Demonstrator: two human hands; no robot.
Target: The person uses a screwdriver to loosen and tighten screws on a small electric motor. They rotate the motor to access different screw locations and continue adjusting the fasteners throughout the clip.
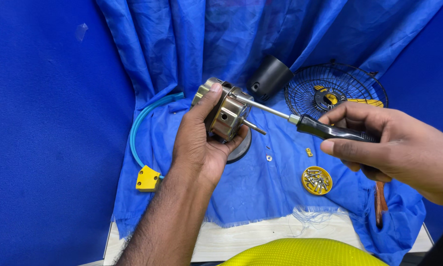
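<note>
While the round brass-coloured metal motor housing point(225, 112) is held up above the middle of the surface point(261, 231), it is gripped by the left hand point(198, 143), whose fingers point(207, 101) are wrapped around it: the thumb is laid over the top rim and the other fingers are closed beneath it. A short steel shaft point(255, 126) is seen projecting from the housing toward the right. The black-handled screwdriver point(300, 121) is clasped by the right hand point(394, 145), its fingers point(352, 148) closed tightly around the handle, and its silver blade is set against the upper face of the housing.

The surface is covered by a crumpled blue cloth point(280, 187), which hangs up the back as a curtain. Below the housing, a dark round disc point(241, 149) is partly hidden on the cloth. Toward the front right of the surface, a small yellow round lid filled with screws point(316, 180) is placed, and a loose washer point(269, 158) and a small yellow clip point(308, 152) are found between it and the housing. Near the back right corner, a black wire fan guard point(336, 91) is laid, with a black cylindrical plastic cover point(269, 77) just beside it. At the left edge, a light blue cable with a yellow plug point(148, 178) is curved across the cloth. A wooden tool handle point(380, 203) is seen under the right hand.
</note>
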